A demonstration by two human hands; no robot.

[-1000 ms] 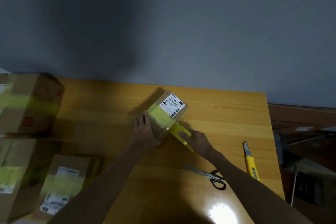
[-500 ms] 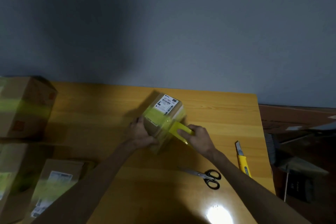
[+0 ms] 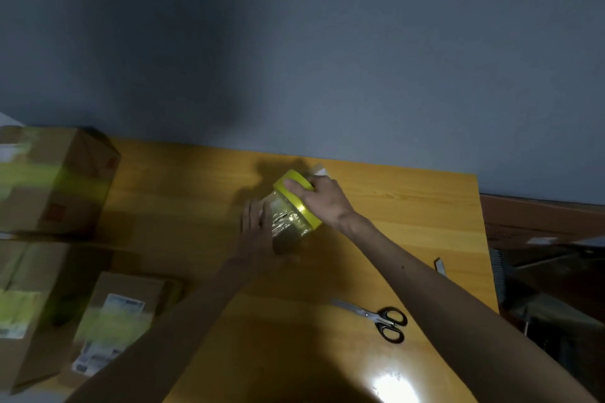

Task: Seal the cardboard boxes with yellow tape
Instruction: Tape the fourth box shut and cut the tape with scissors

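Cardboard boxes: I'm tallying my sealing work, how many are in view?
4. One small box held mid-table; three at the left: a far box, a middle box, a labelled box nearest. Others may sit out of frame.

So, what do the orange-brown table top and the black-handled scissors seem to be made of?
The orange-brown table top looks like wood or veneer, glossy varnished: grain lines run along it and a bright glare shines near its front. The black-handled scissors seem to have bare metal blades, pale and reflective; the handles are probably matte plastic.
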